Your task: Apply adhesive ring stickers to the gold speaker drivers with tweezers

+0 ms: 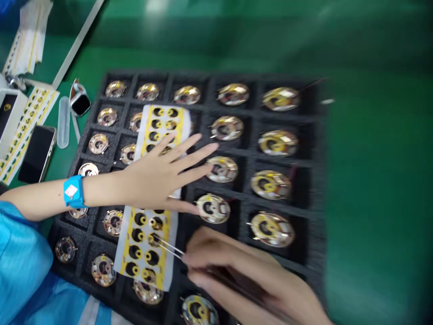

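Note:
My left hand (154, 178) lies with fingers spread across a white sheet of black-and-yellow stickers (143, 246) and some neighbouring compartments of a black foam tray (250, 155). A blue wrist strap (73, 192) is on that arm. Pinched in my right hand (246, 275) is a pair of tweezers (171, 249), whose tips meet the sticker sheet near its right column. Round gold-rimmed parts, such as this one (213, 208) by my left thumb, sit one per compartment. Several at the right, like this round part (272, 229), carry a yellow piece in the middle.
On the green table (379, 189) at left lie a phone (37, 153), a clear plastic case (63, 122), a smartwatch (80, 104) and more sticker strips (32, 122). A white box (13, 113) stands at the left edge. White and yellow strips (32, 36) lie farther back.

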`<state>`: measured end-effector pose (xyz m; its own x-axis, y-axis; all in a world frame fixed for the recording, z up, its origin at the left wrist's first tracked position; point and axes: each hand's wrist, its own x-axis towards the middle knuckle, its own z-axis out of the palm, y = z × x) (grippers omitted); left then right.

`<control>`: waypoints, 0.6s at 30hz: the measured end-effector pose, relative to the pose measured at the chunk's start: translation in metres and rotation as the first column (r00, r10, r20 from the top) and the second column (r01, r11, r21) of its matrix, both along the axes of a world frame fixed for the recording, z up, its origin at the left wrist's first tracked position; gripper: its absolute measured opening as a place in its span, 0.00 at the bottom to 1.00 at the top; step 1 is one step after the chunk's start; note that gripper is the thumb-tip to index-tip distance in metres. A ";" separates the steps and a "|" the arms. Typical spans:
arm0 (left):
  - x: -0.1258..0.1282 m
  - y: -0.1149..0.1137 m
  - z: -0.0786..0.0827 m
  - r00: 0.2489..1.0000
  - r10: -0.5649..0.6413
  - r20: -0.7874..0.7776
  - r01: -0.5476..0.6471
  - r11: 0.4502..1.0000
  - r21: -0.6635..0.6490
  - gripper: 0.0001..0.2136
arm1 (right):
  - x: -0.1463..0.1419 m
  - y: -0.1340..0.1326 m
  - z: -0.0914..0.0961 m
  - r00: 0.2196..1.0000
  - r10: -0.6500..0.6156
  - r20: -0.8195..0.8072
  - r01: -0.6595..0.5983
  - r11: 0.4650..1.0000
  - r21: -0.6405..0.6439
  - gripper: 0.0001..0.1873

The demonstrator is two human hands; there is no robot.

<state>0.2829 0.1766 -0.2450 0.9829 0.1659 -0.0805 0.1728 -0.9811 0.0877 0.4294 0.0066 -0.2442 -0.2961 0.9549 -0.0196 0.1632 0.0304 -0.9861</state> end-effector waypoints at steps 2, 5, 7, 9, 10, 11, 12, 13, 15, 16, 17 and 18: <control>-0.001 0.003 0.000 1.000 -0.018 0.017 0.017 0.999 0.027 0.35 | 0.001 0.021 0.007 0.981 -0.099 -0.165 0.082 0.991 -0.111 0.08; 0.000 0.009 0.001 0.999 -0.042 0.015 0.042 0.999 0.035 0.36 | 0.004 0.036 0.004 0.913 -0.186 -0.363 0.090 0.960 -0.265 0.19; 0.001 0.013 0.003 0.999 -0.050 0.010 0.050 0.998 0.026 0.37 | 0.005 0.039 0.001 0.882 -0.208 -0.424 0.078 0.949 -0.305 0.22; 0.001 0.016 0.005 0.998 -0.056 0.005 0.056 0.998 0.017 0.37 | 0.003 0.039 -0.001 0.868 -0.223 -0.443 0.079 0.944 -0.321 0.22; 0.001 0.016 0.005 0.998 -0.062 0.004 0.062 0.998 0.015 0.36 | 0.001 0.038 0.000 0.867 -0.225 -0.444 0.081 0.944 -0.321 0.22; 0.001 0.017 0.005 0.998 -0.067 0.007 0.067 0.998 0.017 0.35 | 0.000 0.037 0.000 0.870 -0.226 -0.438 0.084 0.944 -0.319 0.22; 0.001 0.017 0.005 0.998 -0.070 0.010 0.069 0.997 0.021 0.35 | -0.001 0.037 0.000 0.875 -0.226 -0.429 0.092 0.945 -0.313 0.22; 0.001 0.017 0.004 0.997 -0.072 0.014 0.071 0.997 0.024 0.34 | -0.002 0.036 0.000 0.882 -0.228 -0.413 0.103 0.947 -0.304 0.23; 0.002 0.018 0.002 0.997 -0.074 0.024 0.073 0.997 0.025 0.35 | -0.001 0.037 -0.002 0.895 -0.250 -0.370 0.147 0.947 -0.285 0.23; 0.003 0.018 0.001 0.997 -0.071 0.026 0.071 0.997 0.022 0.34 | -0.001 0.037 -0.003 0.900 -0.265 -0.345 0.172 0.945 -0.278 0.24; 0.004 0.019 0.000 0.997 -0.068 0.023 0.068 0.998 0.017 0.34 | 0.000 0.038 -0.004 0.904 -0.279 -0.325 0.196 0.944 -0.266 0.23; 0.005 0.019 -0.001 0.998 -0.065 0.014 0.065 0.998 0.013 0.34 | 0.001 0.038 -0.005 0.905 -0.294 -0.308 0.220 0.943 -0.251 0.23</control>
<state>0.2880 0.1954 -0.2456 0.9926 0.1028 -0.0645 0.1077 -0.9912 0.0771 0.4305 0.0450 -0.2489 -0.0649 0.9839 -0.1668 -0.2049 -0.1767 -0.9627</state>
